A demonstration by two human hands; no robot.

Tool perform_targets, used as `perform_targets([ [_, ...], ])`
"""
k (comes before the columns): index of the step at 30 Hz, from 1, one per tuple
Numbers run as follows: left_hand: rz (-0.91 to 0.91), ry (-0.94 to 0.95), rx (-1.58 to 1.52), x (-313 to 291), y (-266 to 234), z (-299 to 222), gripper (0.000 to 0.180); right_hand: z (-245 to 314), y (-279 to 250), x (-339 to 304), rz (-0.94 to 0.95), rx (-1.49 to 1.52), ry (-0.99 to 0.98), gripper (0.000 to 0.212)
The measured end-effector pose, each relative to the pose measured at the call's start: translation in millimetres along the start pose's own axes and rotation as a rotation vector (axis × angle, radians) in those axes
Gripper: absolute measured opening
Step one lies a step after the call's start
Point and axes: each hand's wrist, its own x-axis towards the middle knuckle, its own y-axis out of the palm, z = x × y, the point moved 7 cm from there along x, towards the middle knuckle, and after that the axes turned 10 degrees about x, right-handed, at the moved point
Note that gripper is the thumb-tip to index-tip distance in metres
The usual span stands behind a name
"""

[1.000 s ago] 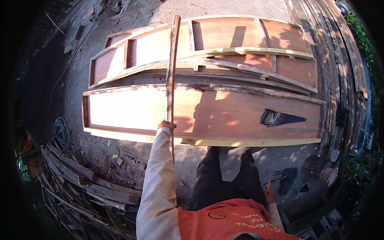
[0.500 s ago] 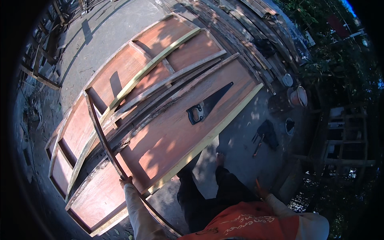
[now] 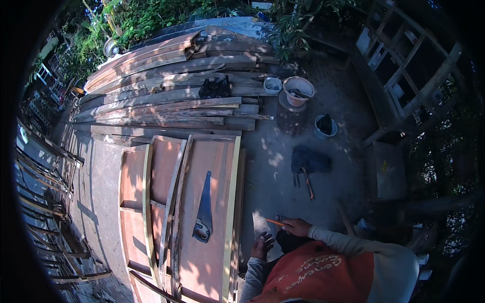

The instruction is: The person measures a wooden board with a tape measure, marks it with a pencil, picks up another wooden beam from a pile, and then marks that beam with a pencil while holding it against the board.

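My right hand is closed around an orange pencil, whose end points left toward the panels. Just below and left of it is my left hand, holding nothing, with its fingers apart and a little bent. To the left, a handsaw with a dark blade and handle lies on a framed plywood panel. A pale wooden batten runs along that panel's right edge. The dark wooden strip lies across the panels at the lower edge, away from both hands.
Stacked boards fill the back, with a black plastic bag on top. A basin and a bucket stand back right. A hammer lies by a dark cloth on the concrete. A wooden frame leans at the right.
The view has swung to the right. My left hand has let go of the dark wooden strip and come near my right hand. My right hand has risen in front of me with the pencil.
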Motion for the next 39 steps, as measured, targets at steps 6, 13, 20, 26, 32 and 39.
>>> perform_targets([
  [6,0.15,0.196,0.274,83,134,-137,0.046,63,-87,40,0.194,0.512,0.191,0.03],
  [13,-0.451,-0.004,-0.111,181,-2,-185,0.028,42,-182,132,0.174,-0.072,0.022,0.042],
  [20,-0.738,-0.296,-0.129,254,-131,-235,0.023,-10,-381,225,-0.451,-0.168,0.086,0.037],
  [26,-0.567,-0.065,0.251,401,-84,-381,0.02,15,-523,291,-0.701,0.102,0.203,0.034],
  [32,-0.469,-0.118,0.425,489,65,-463,0.02,-30,-719,372,-1.018,-0.064,0.053,0.033],
  [39,-0.699,-0.484,0.645,495,153,-405,0.025,-93,-924,524,-1.047,-0.158,0.179,0.034],
])
